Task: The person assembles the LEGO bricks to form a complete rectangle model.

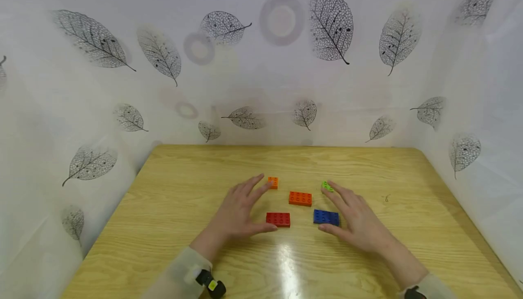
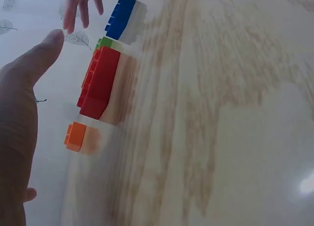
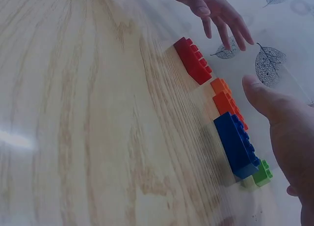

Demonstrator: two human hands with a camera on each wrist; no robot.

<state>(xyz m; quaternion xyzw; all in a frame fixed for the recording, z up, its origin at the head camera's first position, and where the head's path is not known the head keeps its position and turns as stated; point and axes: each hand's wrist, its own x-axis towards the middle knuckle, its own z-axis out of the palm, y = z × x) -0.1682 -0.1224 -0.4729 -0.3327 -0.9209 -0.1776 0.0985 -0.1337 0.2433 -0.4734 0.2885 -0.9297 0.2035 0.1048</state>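
Note:
Several toy building bricks lie apart on the table, studs up. In the head view, my left hand (image 1: 238,210) hovers with spread fingers left of the red brick (image 1: 278,219) and the small orange brick (image 1: 273,182). My right hand (image 1: 355,219) is held likewise at the right, beside the blue brick (image 1: 326,217), its fingertips overlapping the small lime green brick (image 1: 327,186). Between the hands sits a longer orange-red brick (image 1: 300,198). Both wrist views show the thumbs raised above the bricks, and neither hand holds anything.
The wooden table (image 1: 163,226) has a back edge along a white curtain (image 1: 253,76) printed with leaves, which also hangs at both sides. A dark band with a yellow-green piece (image 1: 212,285) is on the left sleeve.

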